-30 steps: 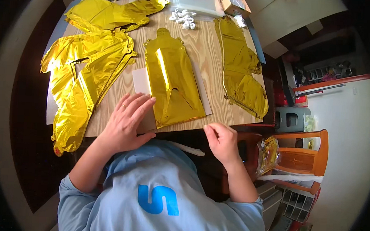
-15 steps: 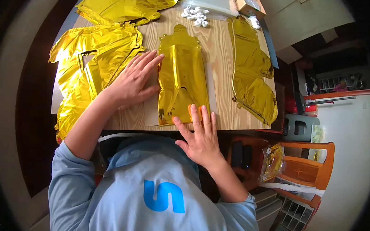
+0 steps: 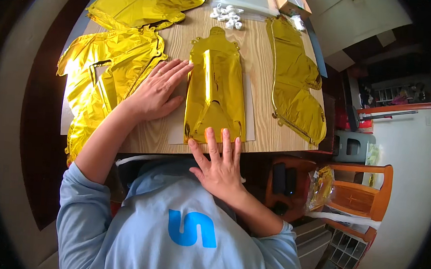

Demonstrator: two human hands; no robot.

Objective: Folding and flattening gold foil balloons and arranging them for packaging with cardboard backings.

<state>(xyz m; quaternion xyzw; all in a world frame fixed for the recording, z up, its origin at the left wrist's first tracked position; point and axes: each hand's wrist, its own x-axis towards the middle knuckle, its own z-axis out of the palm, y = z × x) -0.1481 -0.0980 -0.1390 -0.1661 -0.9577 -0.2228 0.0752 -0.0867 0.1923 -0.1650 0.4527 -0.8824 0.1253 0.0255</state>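
A gold foil balloon [image 3: 216, 81], uninflated and folded into a long flat strip, lies in the middle of the table over a pale flat sheet [image 3: 249, 102]. My left hand [image 3: 162, 88] rests flat beside it, fingers together and stretched out, the fingertips touching its left edge. At the near end, my right hand [image 3: 219, 164] has its fingers spread, with the tips on the balloon's lower edge and the palm off the table's front edge. To the left lies another flat gold foil balloon [image 3: 121, 66], crumpled and shiny, close to my left forearm.
A further gold foil balloon [image 3: 144, 6] is at the far left, and one more [image 3: 296, 80] on the right. Small white rolls [image 3: 226, 15] sit in a cluster at the back, near clear plastic sheets [image 3: 247, 0] and a box [image 3: 293, 3]. A wooden chair [image 3: 354, 190] stands at right.
My right hand has slid left along the balloon's near edge. The middle balloon now lies a little straighter. My left hand has stayed almost where it was.
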